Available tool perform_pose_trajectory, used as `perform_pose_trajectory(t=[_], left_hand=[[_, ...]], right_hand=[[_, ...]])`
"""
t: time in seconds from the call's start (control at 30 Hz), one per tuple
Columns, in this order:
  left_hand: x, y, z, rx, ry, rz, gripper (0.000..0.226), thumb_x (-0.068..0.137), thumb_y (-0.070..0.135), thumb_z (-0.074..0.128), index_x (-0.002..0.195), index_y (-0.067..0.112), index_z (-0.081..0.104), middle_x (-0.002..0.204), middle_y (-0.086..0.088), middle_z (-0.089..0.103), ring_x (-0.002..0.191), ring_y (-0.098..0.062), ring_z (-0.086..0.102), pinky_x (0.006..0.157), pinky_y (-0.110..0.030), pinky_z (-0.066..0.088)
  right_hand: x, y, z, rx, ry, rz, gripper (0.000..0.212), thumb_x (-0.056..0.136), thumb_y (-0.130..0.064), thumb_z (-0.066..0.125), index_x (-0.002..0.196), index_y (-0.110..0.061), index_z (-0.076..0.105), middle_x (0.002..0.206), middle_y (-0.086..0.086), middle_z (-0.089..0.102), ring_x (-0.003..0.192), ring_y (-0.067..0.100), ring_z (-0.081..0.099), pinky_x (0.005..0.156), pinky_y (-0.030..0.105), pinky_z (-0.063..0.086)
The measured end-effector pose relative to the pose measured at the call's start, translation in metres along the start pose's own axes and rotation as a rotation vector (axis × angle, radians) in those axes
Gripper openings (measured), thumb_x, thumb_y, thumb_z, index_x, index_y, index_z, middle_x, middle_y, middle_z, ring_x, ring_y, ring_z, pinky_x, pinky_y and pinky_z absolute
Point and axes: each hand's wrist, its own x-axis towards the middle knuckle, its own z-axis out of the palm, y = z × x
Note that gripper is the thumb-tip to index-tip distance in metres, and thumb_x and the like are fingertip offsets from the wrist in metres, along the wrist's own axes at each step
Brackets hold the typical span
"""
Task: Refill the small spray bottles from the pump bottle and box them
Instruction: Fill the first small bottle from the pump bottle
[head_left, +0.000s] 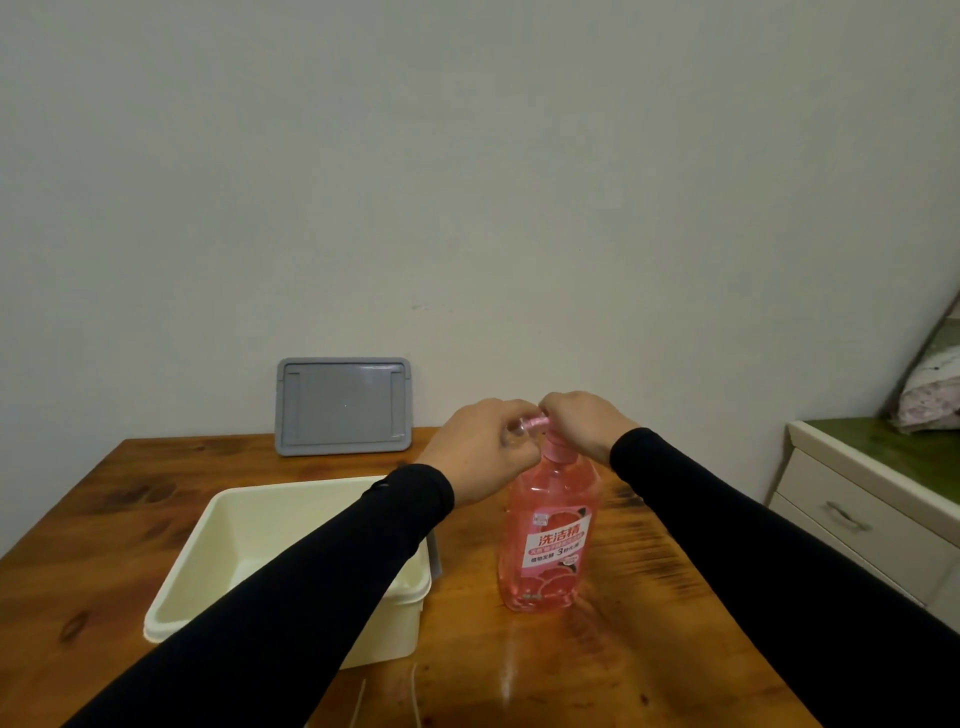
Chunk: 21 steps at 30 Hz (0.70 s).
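A tall pink pump bottle (549, 540) with a pink and white label stands on the wooden table (597, 670), right of a cream plastic box (218, 551). My left hand (480, 452) holds a small clear spray bottle (519, 434) up at the pump's nozzle. My right hand (582, 423) is curled over the pump head and hides it. The small bottle is mostly hidden by my fingers, so its fill level cannot be told.
A grey box lid (344, 406) leans upright against the wall at the table's back edge. A white cabinet with drawers (857, 514) stands to the right, with a bundle of cloth (935, 395) on top. Two thin white tubes (415, 696) lie near the table's front edge.
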Motion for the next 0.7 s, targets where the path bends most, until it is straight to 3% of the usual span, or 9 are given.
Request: perform_pose_trajectory(t=[0.23,0.37,0.57,0.63,0.7], left_hand=[[0.007,0.004,-0.010,0.034,-0.003,0.024,0.042,0.088,0.028,0.055,0.130,0.026,0.055,0.122,0.003,0.061,0.099,-0.008,0.053,0.085,-0.021,0.042],[0.004,0.003,-0.007,0.019,-0.002,0.017,0.042,0.089,0.028,0.054,0.131,0.026,0.055,0.124,0.002,0.060,0.099,-0.007,0.052,0.085,-0.021,0.042],[0.002,0.000,-0.003,0.026,-0.033,0.003,0.043,0.088,0.027,0.055,0.131,0.027,0.054,0.123,0.002,0.060,0.099,-0.009,0.053,0.086,-0.023,0.043],[0.005,0.001,-0.005,0.033,-0.034,0.008,0.042,0.088,0.029,0.055,0.130,0.028,0.055,0.122,0.003,0.061,0.098,-0.007,0.052,0.084,-0.021,0.041],[0.006,0.003,-0.008,0.032,-0.025,0.013,0.041,0.089,0.030,0.055,0.130,0.028,0.055,0.122,0.003,0.061,0.098,-0.007,0.052,0.084,-0.021,0.041]], right_hand=[[0.001,-0.006,-0.017,0.071,-0.027,-0.003,0.014,0.095,-0.005,0.037,0.093,-0.005,0.051,0.088,0.011,0.050,0.083,0.025,0.047,0.063,0.024,0.036],[0.002,-0.004,-0.010,-0.023,-0.005,-0.017,0.025,0.094,-0.005,0.042,0.115,0.001,0.056,0.109,0.019,0.061,0.095,0.029,0.057,0.074,0.029,0.042],[-0.005,-0.003,-0.002,0.088,-0.021,0.046,0.029,0.093,-0.005,0.043,0.119,0.001,0.055,0.116,0.020,0.060,0.103,0.031,0.058,0.075,0.027,0.039],[-0.002,-0.002,-0.005,0.125,-0.007,0.062,0.027,0.094,-0.009,0.041,0.113,0.000,0.058,0.113,0.019,0.061,0.097,0.029,0.057,0.075,0.028,0.039],[0.000,-0.003,-0.011,0.264,-0.013,0.088,0.027,0.095,-0.013,0.036,0.092,-0.002,0.060,0.097,0.018,0.059,0.083,0.025,0.052,0.071,0.031,0.038]])
